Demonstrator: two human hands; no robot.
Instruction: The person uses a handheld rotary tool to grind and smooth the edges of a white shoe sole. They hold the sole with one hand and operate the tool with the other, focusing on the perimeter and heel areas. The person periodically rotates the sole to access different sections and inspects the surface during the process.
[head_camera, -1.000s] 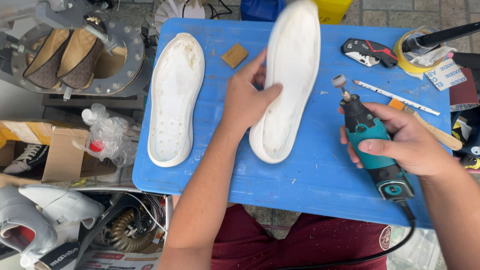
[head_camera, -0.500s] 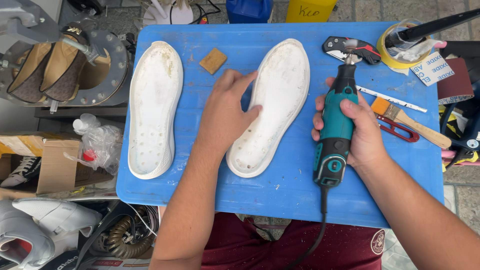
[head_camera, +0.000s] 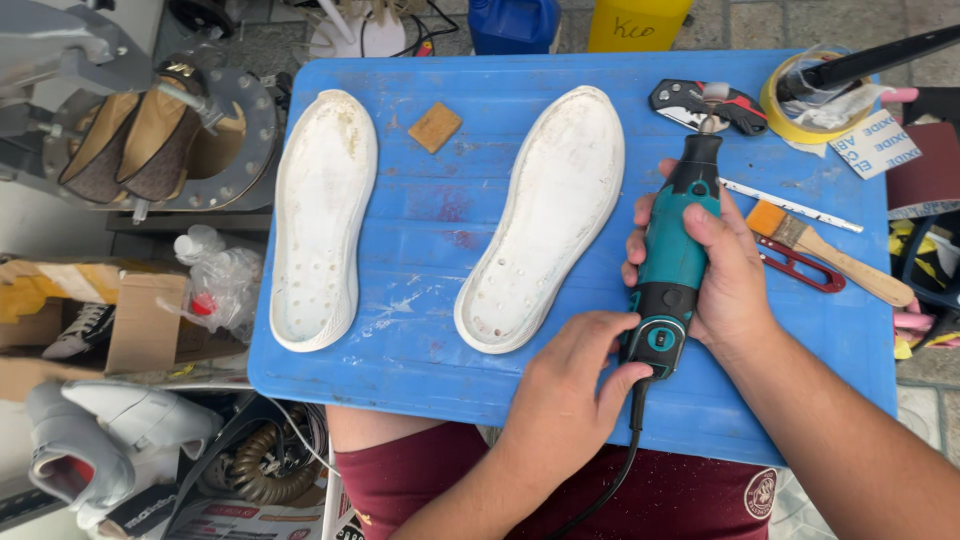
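Observation:
My right hand (head_camera: 722, 268) grips a teal and black rotary tool (head_camera: 676, 250) by its body, tip pointing away from me over the blue board (head_camera: 430, 230). My left hand (head_camera: 570, 385) is at the tool's rear end, its fingertips touching the round dial near the cord. Two white shoe soles lie inside-up on the board: the right sole (head_camera: 548, 215) just left of the tool, the left sole (head_camera: 320, 215) near the board's left edge. Neither hand touches a sole.
A small tan block (head_camera: 434, 127) lies between the soles at the back. Right of the tool are a brush (head_camera: 828, 256), a red clip tool (head_camera: 795, 265), a black and red cutter (head_camera: 706, 103), a tape roll (head_camera: 800, 100). Shoes and a box (head_camera: 90, 310) sit at left.
My left hand left the right sole and came back to the tool's rear dial. The right hand turned the tool more upright and the sole now lies flat, uncovered.

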